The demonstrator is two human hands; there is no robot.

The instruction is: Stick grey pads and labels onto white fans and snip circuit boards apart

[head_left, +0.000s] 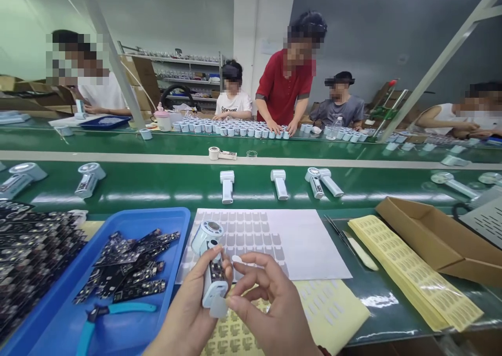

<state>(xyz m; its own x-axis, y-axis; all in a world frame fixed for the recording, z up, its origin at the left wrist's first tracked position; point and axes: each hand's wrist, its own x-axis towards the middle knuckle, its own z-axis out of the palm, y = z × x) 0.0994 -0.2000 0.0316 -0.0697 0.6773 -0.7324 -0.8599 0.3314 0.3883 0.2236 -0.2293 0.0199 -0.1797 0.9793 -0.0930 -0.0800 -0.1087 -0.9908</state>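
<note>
My left hand (188, 309) is wrapped round a pale blue hand-held device (209, 262) with a round head and an open handle that shows a dark circuit board. My right hand (270, 303) is beside it, with thumb and forefinger pinched on a small translucent sticker (218, 307) at the bottom of the handle. Under both hands lie a white sheet of grey stickers (274, 236) and a yellow backing sheet (333, 309).
A blue tray (157, 220) at left holds dark circuit boards and blue-handled cutters (113, 311). More boards are stacked far left. Yellow sticker sheets, tweezers and a cardboard box (431, 236) lie at right. Several devices ride the green conveyor (157, 186). Several people work across it.
</note>
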